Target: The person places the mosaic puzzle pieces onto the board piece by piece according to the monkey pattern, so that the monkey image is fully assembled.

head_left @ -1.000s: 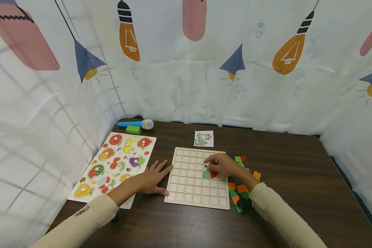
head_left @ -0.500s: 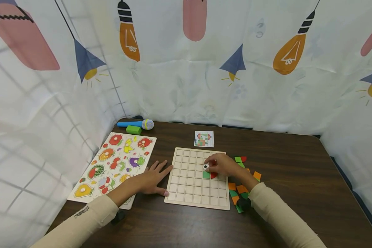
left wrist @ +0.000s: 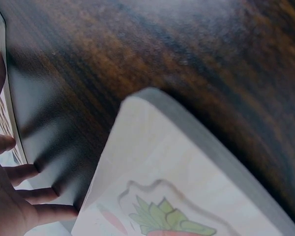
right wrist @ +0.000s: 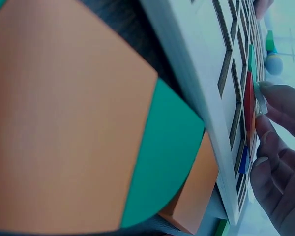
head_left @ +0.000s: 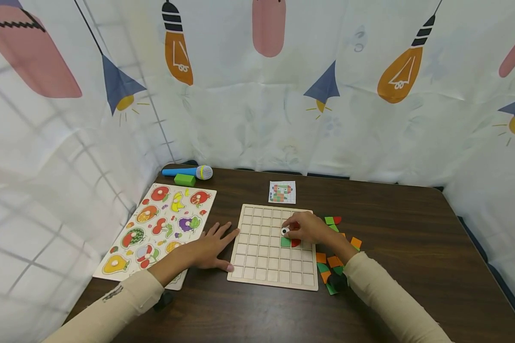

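My right hand [head_left: 306,227] pinches a small white tile with a black dot [head_left: 285,231] between thumb and fingers, over the wooden grid board [head_left: 262,262]. Just below the tile, a green square tile [head_left: 285,242] and a red rounded tile [head_left: 295,242] sit in the grid. In the right wrist view, the tile's thin pale edge [right wrist: 261,101] shows at the fingertips; whether it touches the board I cannot tell. My left hand [head_left: 208,250] lies with fingers spread, thumb and index finger at the board's left edge.
Loose orange, green and red tiles [head_left: 334,261] lie right of the board. A printed pattern card [head_left: 282,192] is behind it. To the left lies a fruit puzzle board [head_left: 163,228], with a green block [head_left: 185,179] and a toy microphone [head_left: 189,171] beyond.
The white tile in my right fingers has shifted very slightly toward me. My left hand and the board have stayed in place.
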Tool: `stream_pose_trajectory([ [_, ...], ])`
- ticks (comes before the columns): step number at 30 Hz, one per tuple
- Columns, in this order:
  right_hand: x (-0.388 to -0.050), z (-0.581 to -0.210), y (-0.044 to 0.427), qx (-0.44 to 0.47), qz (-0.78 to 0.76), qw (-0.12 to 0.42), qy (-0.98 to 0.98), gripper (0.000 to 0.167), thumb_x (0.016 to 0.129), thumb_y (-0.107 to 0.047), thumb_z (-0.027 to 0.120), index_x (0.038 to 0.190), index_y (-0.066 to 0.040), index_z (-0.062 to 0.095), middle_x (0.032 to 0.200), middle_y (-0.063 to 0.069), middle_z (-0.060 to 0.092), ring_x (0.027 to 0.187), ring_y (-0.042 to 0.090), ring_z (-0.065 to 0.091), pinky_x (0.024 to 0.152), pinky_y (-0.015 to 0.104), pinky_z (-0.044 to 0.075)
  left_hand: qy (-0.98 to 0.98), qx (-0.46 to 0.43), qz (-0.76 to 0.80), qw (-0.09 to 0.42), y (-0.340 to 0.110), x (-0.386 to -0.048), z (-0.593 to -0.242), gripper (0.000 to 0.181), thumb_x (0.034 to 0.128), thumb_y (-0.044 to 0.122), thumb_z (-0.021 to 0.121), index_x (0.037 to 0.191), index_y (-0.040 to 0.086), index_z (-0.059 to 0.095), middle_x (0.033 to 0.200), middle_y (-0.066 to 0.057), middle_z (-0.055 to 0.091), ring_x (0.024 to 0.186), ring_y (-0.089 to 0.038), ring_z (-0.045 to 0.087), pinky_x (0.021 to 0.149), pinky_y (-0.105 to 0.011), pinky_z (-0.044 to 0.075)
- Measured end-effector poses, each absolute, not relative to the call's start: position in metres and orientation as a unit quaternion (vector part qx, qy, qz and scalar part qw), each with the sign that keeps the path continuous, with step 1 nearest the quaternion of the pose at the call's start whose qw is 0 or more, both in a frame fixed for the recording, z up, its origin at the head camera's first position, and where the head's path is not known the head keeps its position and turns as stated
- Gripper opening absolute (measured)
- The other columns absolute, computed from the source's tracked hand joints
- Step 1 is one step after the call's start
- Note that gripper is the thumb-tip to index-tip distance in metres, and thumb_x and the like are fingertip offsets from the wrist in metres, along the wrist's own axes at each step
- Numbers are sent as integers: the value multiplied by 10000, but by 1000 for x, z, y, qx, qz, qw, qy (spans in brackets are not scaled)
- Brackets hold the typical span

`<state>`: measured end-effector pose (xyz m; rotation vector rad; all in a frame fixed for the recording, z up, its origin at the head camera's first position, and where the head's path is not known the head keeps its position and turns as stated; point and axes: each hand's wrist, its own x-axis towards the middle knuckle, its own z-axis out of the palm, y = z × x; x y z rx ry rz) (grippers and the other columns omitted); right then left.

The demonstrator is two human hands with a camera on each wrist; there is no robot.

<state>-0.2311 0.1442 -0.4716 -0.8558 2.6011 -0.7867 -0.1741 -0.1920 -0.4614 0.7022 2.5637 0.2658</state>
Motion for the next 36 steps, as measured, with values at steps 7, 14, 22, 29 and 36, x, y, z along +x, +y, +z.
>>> stream_pose_trajectory([
  [7, -232, -471, 143, -298, -278, 146, 901, 222, 943, -231, 714, 1136, -124, 742, 930, -39, 627, 790, 100, 530, 709, 250, 469, 933, 255, 101, 232, -192, -172, -460, 1004, 858, 615, 687, 1618, 181, 194, 1670, -205, 134, 1504, -531, 122, 1110, -728, 260],
  [14, -233, -470, 143, -300, -268, 138, 905, 228, 945, -253, 710, 1137, -139, 756, 967, -38, 643, 819, 101, 532, 728, 252, 472, 933, 255, 97, 233, -192, -172, -459, 1001, 860, 613, 684, 1619, 187, 189, 1671, -204, 132, 1504, -531, 123, 1110, -727, 262],
  [22, -234, -470, 144, -300, -266, 145, 904, 187, 932, -235, 727, 1093, -145, 763, 995, -35, 655, 842, 93, 548, 758, 260, 492, 933, 256, 92, 235, -192, -172, -460, 1008, 858, 613, 685, 1621, 187, 181, 1673, -198, 122, 1506, -528, 119, 1112, -726, 259],
  [29, -233, -465, 152, -307, -287, 111, 901, 215, 985, -244, 655, 1144, -126, 741, 992, -21, 684, 765, 96, 536, 682, 258, 475, 933, 255, 94, 236, -192, -173, -461, 1016, 853, 622, 681, 1621, 184, 181, 1673, -197, 118, 1507, -524, 120, 1115, -724, 254],
  [36, -227, -459, 175, -264, -284, 111, 915, 248, 1010, -255, 616, 1170, -97, 722, 940, 10, 702, 654, 85, 529, 597, 264, 458, 932, 256, 97, 238, -191, -172, -459, 1012, 858, 614, 681, 1621, 176, 179, 1673, -201, 114, 1506, -529, 117, 1115, -727, 248],
])
